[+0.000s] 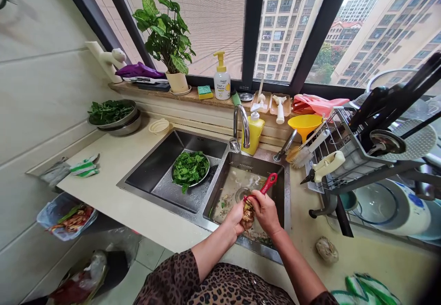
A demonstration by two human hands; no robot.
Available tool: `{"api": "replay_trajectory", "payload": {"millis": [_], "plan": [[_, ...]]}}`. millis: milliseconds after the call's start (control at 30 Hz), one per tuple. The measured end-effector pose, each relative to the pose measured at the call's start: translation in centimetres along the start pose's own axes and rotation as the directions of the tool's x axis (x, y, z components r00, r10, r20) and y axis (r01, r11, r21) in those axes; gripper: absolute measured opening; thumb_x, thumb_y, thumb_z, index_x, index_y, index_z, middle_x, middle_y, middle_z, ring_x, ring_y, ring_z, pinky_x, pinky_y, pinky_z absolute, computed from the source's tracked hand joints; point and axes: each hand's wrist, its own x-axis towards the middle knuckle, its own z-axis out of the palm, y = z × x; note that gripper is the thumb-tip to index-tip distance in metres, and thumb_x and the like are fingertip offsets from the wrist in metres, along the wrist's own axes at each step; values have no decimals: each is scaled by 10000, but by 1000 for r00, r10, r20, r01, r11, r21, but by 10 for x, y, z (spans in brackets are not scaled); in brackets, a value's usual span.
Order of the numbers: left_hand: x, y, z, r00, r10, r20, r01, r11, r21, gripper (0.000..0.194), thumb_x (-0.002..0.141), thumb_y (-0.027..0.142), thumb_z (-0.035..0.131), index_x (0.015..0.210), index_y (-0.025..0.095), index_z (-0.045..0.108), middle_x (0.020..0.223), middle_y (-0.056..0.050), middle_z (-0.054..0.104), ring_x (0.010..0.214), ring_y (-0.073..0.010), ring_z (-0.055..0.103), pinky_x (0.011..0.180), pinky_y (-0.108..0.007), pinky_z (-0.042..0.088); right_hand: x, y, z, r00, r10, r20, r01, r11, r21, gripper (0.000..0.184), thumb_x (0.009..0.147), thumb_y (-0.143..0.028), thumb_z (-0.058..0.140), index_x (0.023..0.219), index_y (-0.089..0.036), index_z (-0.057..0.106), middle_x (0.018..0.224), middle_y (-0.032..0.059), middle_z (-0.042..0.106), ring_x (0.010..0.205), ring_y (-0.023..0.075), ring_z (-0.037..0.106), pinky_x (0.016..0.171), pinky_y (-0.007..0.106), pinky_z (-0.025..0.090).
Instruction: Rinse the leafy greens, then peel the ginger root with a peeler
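Over the right sink basin [220, 194], my left hand [235, 217] is closed around a knobbly brown root vegetable [247, 217] with a paler yellowish patch near its top. Its exact kind is hard to make out. My right hand [264, 211] grips a red peeler [269, 183], whose handle sticks up past the fingers. The peeler's head is against the upper end of the vegetable, partly hidden by the fingers. Below both hands, cloudy water and small scraps lie in the basin. A similar brown lump [327, 250] rests on the counter to the right.
In the left basin [155, 172] sits a bowl of green leaves [190, 169]. The faucet [245, 128] rises behind the divider. A dish rack [330, 172] with utensils and bowls crowds the right side. More greens [112, 111] fill stacked bowls at far left. A lined bin [67, 217] hangs front left.
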Motion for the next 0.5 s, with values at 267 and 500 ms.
{"api": "replay_trajectory", "payload": {"millis": [267,500], "plan": [[-4,8,-2,971,-153,184,158,987,-10,278,826,366,399,650,155,437,467,9,443,319,-54,358,316,-113,77,5,5,-9,999,-45,20,45,999,-8,265,880,-388,412,867,-199,597,694,22,593,594,131,529,567,210,387],[-9,9,-3,919,-216,328,244,969,-44,312,845,376,409,682,118,475,537,-25,488,355,-38,384,308,-90,39,1,8,-12,999,-19,-32,20,998,60,270,869,-390,421,887,-189,601,706,30,614,605,139,549,584,222,403]]}}
